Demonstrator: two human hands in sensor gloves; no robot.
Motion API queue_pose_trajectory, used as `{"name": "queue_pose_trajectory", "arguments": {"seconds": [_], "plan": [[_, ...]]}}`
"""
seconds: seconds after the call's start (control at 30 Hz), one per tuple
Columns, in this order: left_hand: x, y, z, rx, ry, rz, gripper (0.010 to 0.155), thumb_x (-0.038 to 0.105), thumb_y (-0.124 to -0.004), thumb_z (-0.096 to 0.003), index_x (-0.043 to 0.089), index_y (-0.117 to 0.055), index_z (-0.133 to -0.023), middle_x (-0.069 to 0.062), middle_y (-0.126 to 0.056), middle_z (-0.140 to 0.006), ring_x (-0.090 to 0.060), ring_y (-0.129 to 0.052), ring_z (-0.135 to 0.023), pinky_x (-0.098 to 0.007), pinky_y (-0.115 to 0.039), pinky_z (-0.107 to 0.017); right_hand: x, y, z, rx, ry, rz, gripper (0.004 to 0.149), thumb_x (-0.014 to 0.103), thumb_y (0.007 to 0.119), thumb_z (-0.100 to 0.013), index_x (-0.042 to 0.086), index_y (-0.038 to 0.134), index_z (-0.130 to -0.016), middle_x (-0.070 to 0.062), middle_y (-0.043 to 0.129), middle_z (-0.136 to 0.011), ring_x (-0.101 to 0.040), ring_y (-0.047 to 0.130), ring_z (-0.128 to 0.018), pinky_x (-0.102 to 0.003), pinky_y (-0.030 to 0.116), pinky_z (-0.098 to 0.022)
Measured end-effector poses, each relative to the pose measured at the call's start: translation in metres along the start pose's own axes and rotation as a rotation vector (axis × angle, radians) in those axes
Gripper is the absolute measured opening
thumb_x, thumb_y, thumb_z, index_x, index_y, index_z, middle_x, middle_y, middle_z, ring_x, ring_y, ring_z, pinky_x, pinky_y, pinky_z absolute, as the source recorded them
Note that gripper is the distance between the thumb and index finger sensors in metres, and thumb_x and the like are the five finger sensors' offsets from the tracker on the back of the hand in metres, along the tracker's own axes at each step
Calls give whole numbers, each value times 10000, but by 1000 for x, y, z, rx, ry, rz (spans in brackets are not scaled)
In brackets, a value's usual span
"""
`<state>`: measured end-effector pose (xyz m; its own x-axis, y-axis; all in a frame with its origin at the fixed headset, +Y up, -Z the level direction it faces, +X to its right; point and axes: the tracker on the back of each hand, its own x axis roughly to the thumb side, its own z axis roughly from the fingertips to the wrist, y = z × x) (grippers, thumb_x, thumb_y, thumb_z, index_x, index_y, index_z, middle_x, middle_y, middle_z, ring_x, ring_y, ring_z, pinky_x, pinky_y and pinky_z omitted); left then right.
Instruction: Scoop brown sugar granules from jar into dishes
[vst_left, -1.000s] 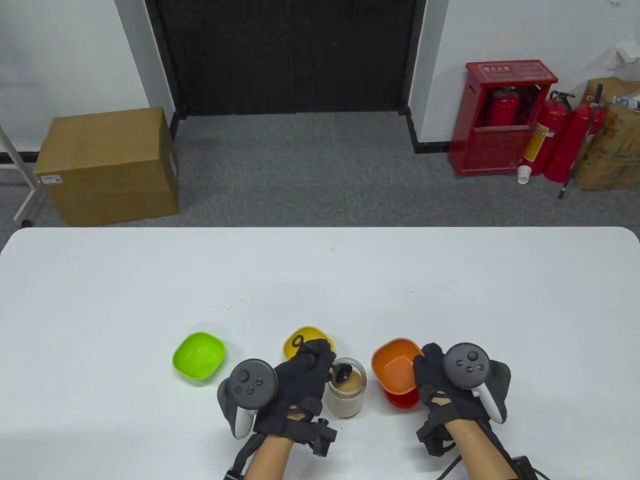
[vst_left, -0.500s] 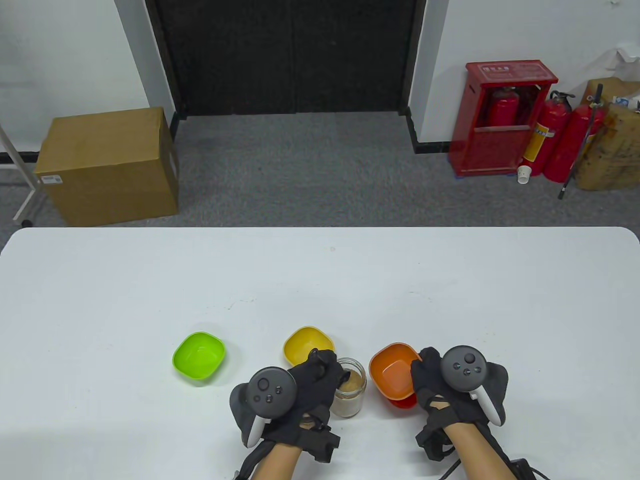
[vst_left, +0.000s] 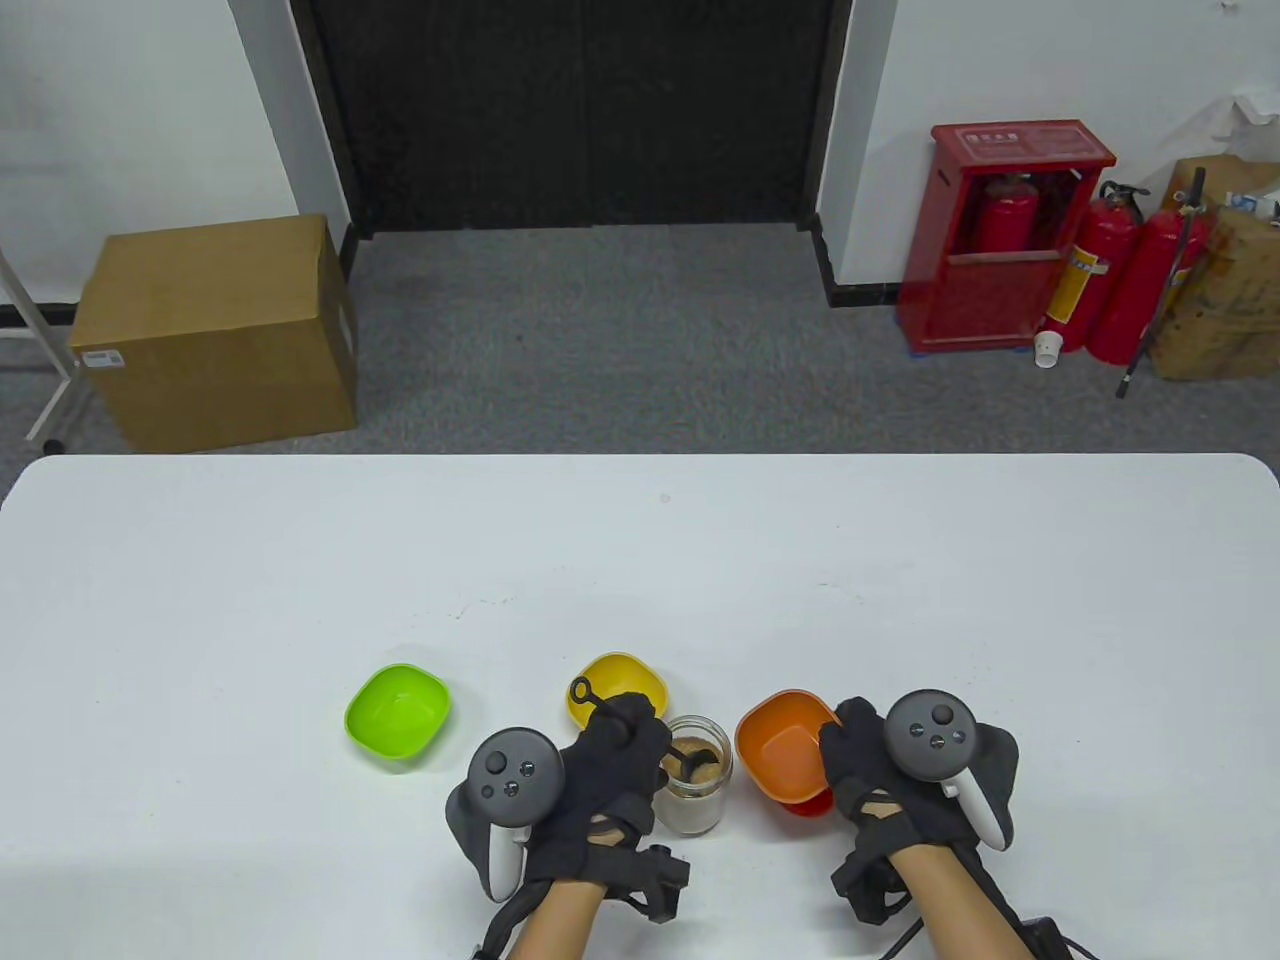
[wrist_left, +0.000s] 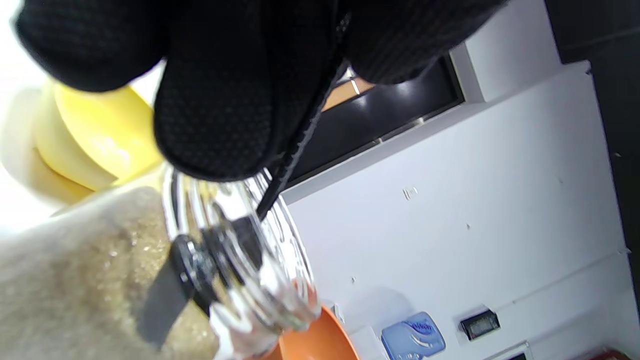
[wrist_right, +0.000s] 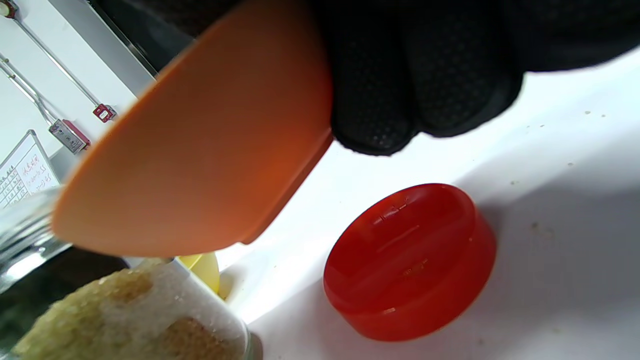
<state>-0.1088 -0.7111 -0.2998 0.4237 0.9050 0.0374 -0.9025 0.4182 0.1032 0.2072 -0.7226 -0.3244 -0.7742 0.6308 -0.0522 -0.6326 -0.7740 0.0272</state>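
Note:
A glass jar (vst_left: 695, 790) of brown sugar stands at the table's front middle. My left hand (vst_left: 610, 760) grips a black spoon (vst_left: 640, 727) by its handle; the spoon's bowl sits in the jar mouth on the sugar. The spoon also shows in the left wrist view (wrist_left: 295, 155), going into the jar (wrist_left: 240, 265). My right hand (vst_left: 865, 760) holds the orange dish (vst_left: 785, 745) by its right rim, lifted off the table and tilted, close to the jar. It also shows in the right wrist view (wrist_right: 200, 145). A yellow dish (vst_left: 620, 680) and a green dish (vst_left: 397, 712) stand on the table.
The jar's red lid (wrist_right: 410, 260) lies on the table under the raised orange dish. The white table (vst_left: 640, 560) stretches far behind the dishes. A cardboard box (vst_left: 215, 330) and fire extinguishers (vst_left: 1120, 270) stand on the floor beyond.
My left hand dipped down over the jar, then rose a little; the spoon's ring end shows again and its bowl now rests in the sugar. The orange dish has shifted slightly left toward the jar.

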Motion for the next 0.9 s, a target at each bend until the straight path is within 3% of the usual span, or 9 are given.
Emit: {"name": "queue_pose_trajectory", "arguments": {"seconds": [0.37,0.9], "plan": [[-13,10,-5,12,73,94,501,396,-863,-520,80,-753,-893,-70,-1036,-716,-187,-1135,-424,-437,-911,-332,-10,1,-2,69,44,-172,467,305,744,-570,-37,744,-888,-199,995,-573,-410,931,-400,-570,815,-230],[-29,19,-8,12,161,251,485,410,-814,-544,97,-748,-908,-70,-1017,-742,-194,-1109,-458,-439,-888,-371,-11,1,-3,70,40,-179,471,305,743,-570,-35,748,-895,-209,993,-580,-419,926,-406,-575,811,-234]]}}
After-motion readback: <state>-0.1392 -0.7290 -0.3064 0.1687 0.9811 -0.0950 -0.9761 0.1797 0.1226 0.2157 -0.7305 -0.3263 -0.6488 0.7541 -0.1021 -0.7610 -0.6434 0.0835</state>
